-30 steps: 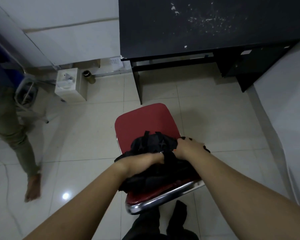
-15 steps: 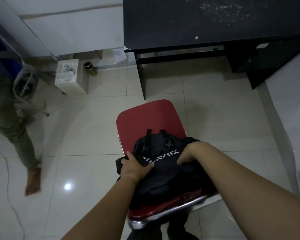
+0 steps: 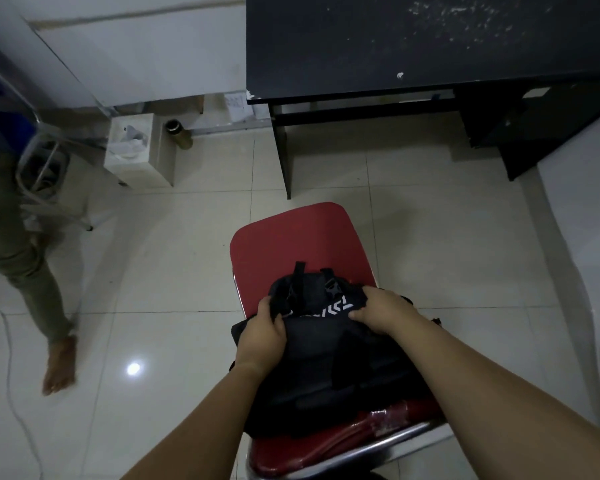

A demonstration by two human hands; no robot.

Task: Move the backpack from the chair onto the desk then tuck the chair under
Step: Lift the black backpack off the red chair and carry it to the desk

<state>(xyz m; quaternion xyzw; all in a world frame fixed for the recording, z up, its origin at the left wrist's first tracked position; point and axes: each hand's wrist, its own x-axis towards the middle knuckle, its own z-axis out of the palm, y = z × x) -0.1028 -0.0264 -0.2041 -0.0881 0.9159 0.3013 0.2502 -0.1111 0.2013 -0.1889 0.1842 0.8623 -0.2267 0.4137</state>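
A black backpack [image 3: 326, 368] with white lettering lies on the red seat of a chair [image 3: 291, 237] with a chrome frame. My left hand [image 3: 262, 336] grips the backpack's upper left part. On its upper right edge my right hand [image 3: 378, 310] is closed on the fabric. The black desk [image 3: 413, 46] stands beyond the chair at the top of the view, its top bare apart from white specks.
Another person's leg and bare foot [image 3: 58, 365] stand on the tiled floor at the left. A white box [image 3: 136, 150] and a metal flask [image 3: 179, 133] sit by the wall. A white surface [image 3: 589, 220] runs along the right. A cable [image 3: 11, 393] trails on the floor.
Both hands have shifted from the middle of the backpack to its upper corners, gripping the fabric. The view has tilted slightly, showing more of the desk.
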